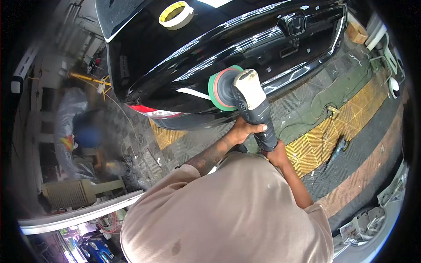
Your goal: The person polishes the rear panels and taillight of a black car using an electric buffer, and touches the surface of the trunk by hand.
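A car polisher with a black body and pale head spans from my waist to the rear of a black car. Its green-edged round pad lies against the glossy paint above the bumper, near the red and clear tail light. My left hand is wrapped round the polisher's body from the left, thumb across the top. Lower down, my right hand grips the rear end of the handle. The undersides of both grips are hidden.
A roll of masking tape lies on the trunk lid. A second power tool rests on the floor mats at right, with cords around it. A cardboard box stands beyond the car. Plastic sheeting hangs at left.
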Demonstrator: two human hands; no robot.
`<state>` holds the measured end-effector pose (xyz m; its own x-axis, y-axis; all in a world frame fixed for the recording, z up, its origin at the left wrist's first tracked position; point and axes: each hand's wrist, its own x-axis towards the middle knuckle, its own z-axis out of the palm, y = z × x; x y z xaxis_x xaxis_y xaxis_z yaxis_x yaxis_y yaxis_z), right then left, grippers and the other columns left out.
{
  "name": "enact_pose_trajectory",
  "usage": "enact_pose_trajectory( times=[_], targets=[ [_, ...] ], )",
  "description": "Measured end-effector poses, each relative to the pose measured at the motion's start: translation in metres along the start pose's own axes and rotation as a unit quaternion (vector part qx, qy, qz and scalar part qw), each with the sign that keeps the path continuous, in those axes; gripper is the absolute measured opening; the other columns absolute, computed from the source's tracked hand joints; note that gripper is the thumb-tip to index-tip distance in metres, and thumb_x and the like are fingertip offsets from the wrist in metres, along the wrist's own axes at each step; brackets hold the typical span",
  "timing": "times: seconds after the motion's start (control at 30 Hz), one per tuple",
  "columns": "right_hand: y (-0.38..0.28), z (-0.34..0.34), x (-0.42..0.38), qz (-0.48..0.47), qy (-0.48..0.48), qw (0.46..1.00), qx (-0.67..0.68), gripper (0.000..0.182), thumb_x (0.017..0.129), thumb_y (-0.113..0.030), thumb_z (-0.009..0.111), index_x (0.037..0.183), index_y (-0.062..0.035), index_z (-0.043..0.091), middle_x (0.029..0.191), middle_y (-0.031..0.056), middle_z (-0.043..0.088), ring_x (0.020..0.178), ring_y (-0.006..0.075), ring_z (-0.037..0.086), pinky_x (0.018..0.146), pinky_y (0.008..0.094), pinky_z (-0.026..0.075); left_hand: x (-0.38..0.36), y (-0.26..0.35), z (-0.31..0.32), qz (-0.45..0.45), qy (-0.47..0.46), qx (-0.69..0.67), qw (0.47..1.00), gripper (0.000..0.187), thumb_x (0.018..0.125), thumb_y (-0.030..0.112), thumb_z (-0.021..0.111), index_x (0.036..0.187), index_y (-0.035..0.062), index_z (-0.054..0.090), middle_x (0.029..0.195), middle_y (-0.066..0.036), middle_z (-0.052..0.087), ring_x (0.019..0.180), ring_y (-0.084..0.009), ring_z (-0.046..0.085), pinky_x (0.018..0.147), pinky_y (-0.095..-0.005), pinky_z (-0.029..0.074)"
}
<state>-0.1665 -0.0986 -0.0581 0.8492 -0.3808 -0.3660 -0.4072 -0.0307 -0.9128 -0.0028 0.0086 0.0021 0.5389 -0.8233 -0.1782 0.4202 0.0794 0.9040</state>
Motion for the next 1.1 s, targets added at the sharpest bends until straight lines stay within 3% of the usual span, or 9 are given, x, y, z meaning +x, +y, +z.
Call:
enact_pose_trajectory(
  times=[0.13,0.3,0.4,0.6,0.67,0.77,0.87,0.97,1.1],
  targets=[
    [-0.006,0.000,0.000,-0.019,-0.023,1.000,-0.001,0.030,0.066,-0.008,0.075,0.094,0.0031,0.069,0.087,0.0165,0.072,0.080,0.0226,0.070,0.076,0.0361,0.054,-0.019,-0.006,-0.009,0.025,0.038,-0.026,0.999,0.055,0.071,0.011,0.083,0.120,0.0047,0.057,0.109,-0.006,0.062,0.103,-0.0188,0.059,0.094,-0.0377,0.048],
    [-0.013,0.008,0.013,-0.052,-0.074,0.990,-0.109,0.036,0.065,-0.011,0.078,0.096,0.0041,0.069,0.090,0.0252,0.071,0.083,0.0345,0.071,0.077,0.0386,0.054,-0.047,-0.009,-0.029,0.050,0.058,0.015,0.997,0.054,0.078,0.015,0.073,0.126,0.0013,0.051,0.116,-0.012,0.060,0.114,-0.0233,0.057,0.103,-0.0409,0.044],
    [-0.010,0.017,0.013,-0.064,-0.073,0.993,-0.066,0.038,0.060,-0.009,0.079,0.094,0.0039,0.068,0.086,0.0227,0.071,0.082,0.0311,0.071,0.077,0.0377,0.054,-0.053,0.006,-0.025,0.056,0.058,0.021,0.997,0.061,0.076,0.017,0.072,0.129,0.0014,0.047,0.123,-0.013,0.056,0.120,-0.0261,0.054,0.104,-0.0447,0.043],
    [0.038,0.027,0.019,-0.029,0.002,0.998,-0.055,0.035,0.062,-0.006,0.075,0.095,0.0045,0.068,0.086,0.0215,0.071,0.082,0.0284,0.071,0.078,0.0373,0.053,-0.018,-0.014,-0.029,0.038,0.022,0.049,0.998,0.061,0.075,0.012,0.075,0.128,0.0031,0.048,0.120,-0.013,0.058,0.117,-0.0271,0.056,0.104,-0.0457,0.043],
    [0.021,0.021,0.007,0.009,0.028,0.999,0.026,0.038,0.063,-0.013,0.077,0.097,0.0031,0.069,0.094,0.0248,0.071,0.092,0.0371,0.070,0.081,0.0407,0.053,-0.005,-0.020,-0.030,0.022,-0.005,0.060,0.998,0.061,0.074,0.010,0.075,0.128,0.0031,0.048,0.119,-0.013,0.060,0.115,-0.0276,0.058,0.104,-0.0459,0.044],
    [0.063,0.046,0.018,0.025,0.070,0.996,0.047,0.037,0.064,-0.012,0.077,0.096,0.0031,0.069,0.094,0.0254,0.071,0.091,0.0361,0.070,0.081,0.0408,0.053,0.015,-0.024,-0.033,-0.026,-0.054,0.078,0.995,0.060,0.074,0.009,0.075,0.128,0.0032,0.049,0.117,-0.012,0.061,0.117,-0.0281,0.058,0.106,-0.0460,0.044],
    [0.018,0.021,0.004,-0.006,0.054,0.996,0.069,0.035,0.064,-0.011,0.075,0.095,0.0033,0.069,0.094,0.0263,0.070,0.093,0.0362,0.070,0.082,0.0418,0.053,0.011,-0.014,-0.024,-0.045,-0.051,0.089,0.994,0.061,0.074,0.007,0.073,0.129,0.0020,0.048,0.119,-0.013,0.059,0.119,-0.0284,0.057,0.107,-0.0467,0.043],
    [0.029,0.030,0.012,-0.023,0.011,0.999,0.023,0.034,0.064,-0.009,0.073,0.096,0.0017,0.070,0.094,0.0255,0.070,0.093,0.0386,0.069,0.083,0.0425,0.053,-0.009,-0.014,-0.032,-0.015,-0.073,0.078,0.994,0.060,0.079,0.006,0.067,0.134,0.0012,0.044,0.126,-0.015,0.055,0.123,-0.0292,0.053,0.109,-0.0472,0.040],
    [0.020,0.029,0.014,-0.022,-0.048,0.998,-0.026,0.034,0.064,-0.008,0.070,0.097,-0.0003,0.070,0.094,0.0247,0.070,0.093,0.0401,0.068,0.084,0.0431,0.053,-0.048,-0.016,-0.038,0.029,0.009,0.067,0.997,0.061,0.083,0.008,0.062,0.138,0.0015,0.039,0.130,-0.015,0.051,0.128,-0.0301,0.049,0.114,-0.0484,0.034]
  ],
)
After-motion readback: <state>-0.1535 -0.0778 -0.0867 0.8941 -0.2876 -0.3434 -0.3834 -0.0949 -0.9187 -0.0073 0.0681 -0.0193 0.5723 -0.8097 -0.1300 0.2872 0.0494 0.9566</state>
